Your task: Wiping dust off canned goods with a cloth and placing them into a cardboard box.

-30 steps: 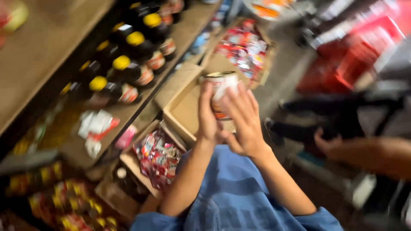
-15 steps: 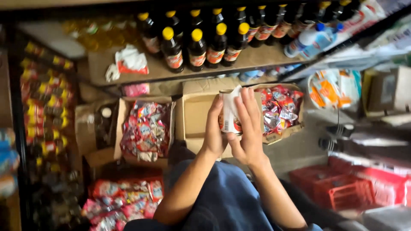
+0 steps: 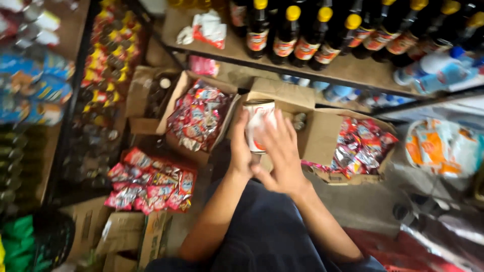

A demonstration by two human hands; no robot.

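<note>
Right now my left hand [image 3: 241, 151] wraps around the left side of a white-and-red metal tin can [image 3: 258, 125], and my right hand [image 3: 280, 153] is spread across its front, fingers closed on it. I hold the can above an open brown cardboard box [image 3: 276, 95]. Cartons of red snack packets [image 3: 197, 117] sit on either side, dark yellow-capped bottles [image 3: 286, 35] on the wooden shelf [image 3: 222, 48] above.

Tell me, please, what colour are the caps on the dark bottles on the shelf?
Yellow caps on the dark bottles, in the head view.
</note>
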